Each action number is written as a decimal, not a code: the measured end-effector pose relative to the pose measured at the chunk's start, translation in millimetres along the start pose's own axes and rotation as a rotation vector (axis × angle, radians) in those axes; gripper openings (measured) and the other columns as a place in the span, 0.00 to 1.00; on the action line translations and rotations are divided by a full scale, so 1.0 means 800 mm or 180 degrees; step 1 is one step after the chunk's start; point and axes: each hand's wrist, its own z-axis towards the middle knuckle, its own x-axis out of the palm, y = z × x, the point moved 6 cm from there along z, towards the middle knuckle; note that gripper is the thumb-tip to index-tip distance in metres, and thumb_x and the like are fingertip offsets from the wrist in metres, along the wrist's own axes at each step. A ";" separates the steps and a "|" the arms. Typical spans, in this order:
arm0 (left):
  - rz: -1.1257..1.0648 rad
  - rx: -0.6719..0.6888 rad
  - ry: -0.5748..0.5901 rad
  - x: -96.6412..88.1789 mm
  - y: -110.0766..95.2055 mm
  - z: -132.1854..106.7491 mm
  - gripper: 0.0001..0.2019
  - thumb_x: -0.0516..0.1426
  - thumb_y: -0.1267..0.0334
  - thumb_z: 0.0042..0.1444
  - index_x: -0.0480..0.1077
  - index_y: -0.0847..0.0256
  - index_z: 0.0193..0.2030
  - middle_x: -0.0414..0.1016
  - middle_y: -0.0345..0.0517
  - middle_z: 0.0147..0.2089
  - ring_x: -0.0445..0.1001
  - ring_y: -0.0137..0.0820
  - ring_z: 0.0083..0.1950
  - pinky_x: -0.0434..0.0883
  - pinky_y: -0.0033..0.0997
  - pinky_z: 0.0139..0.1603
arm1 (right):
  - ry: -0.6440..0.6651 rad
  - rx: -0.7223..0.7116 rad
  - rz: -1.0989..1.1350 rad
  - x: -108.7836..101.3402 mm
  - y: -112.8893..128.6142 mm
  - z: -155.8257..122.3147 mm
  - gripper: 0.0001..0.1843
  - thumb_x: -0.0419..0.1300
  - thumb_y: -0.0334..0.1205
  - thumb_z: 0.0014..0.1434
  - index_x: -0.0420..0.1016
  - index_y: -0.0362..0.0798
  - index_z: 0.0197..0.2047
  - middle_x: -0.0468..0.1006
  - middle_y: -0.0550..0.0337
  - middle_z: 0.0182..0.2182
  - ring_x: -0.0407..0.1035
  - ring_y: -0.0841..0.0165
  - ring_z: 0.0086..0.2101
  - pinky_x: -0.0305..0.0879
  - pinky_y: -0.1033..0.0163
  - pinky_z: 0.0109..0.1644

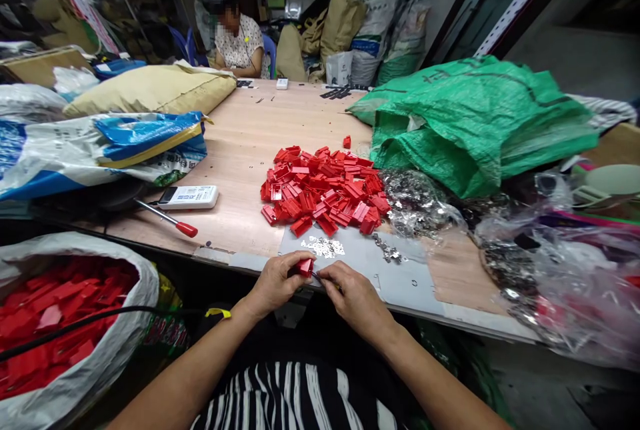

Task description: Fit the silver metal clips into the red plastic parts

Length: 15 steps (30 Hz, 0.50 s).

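Near the table's front edge my left hand [273,283] pinches a small red plastic part [305,267] between thumb and fingers. Close beside it, my right hand [361,300] is closed on a thin dark tool [315,275], whose tip is at the red part; its exact kind is too small to tell. Just beyond my hands, small shiny metal pieces [324,247] lie spread on a grey sheet [360,258]. A heap of red plastic parts [325,191] lies behind them. More metal pieces [387,249] lie to the right.
At right are a clear bag of metal pieces [420,207] and a green woven sack [475,123]. A white box-shaped device [193,197] and a red-handled lever [173,220] sit at left. Below stands a sack of red parts [143,290]. A person [245,40] sits across the table.
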 end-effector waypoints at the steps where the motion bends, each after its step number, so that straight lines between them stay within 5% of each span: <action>1: 0.0008 0.0005 -0.0001 0.000 0.000 0.000 0.18 0.61 0.71 0.50 0.72 0.58 0.48 0.78 0.44 0.47 0.76 0.33 0.48 0.69 0.32 0.53 | 0.0005 0.0000 -0.0070 0.000 0.002 0.000 0.10 0.52 0.31 0.62 0.73 0.50 0.42 0.75 0.58 0.39 0.71 0.67 0.39 0.66 0.63 0.44; 9: 0.0062 -0.0001 -0.0049 0.003 0.002 -0.001 0.18 0.59 0.73 0.50 0.72 0.57 0.48 0.78 0.43 0.48 0.76 0.33 0.47 0.70 0.34 0.53 | 0.0033 0.0358 -0.0811 0.008 0.024 -0.002 0.12 0.48 0.31 0.64 0.72 0.49 0.41 0.74 0.57 0.38 0.73 0.66 0.35 0.65 0.64 0.35; 15: -0.0106 -0.0005 -0.0003 0.001 0.004 -0.002 0.15 0.61 0.69 0.50 0.72 0.58 0.47 0.77 0.43 0.45 0.76 0.33 0.45 0.70 0.32 0.50 | -0.0033 0.0143 -0.0087 -0.001 0.012 -0.003 0.11 0.51 0.33 0.63 0.71 0.51 0.44 0.74 0.59 0.40 0.71 0.67 0.41 0.66 0.63 0.44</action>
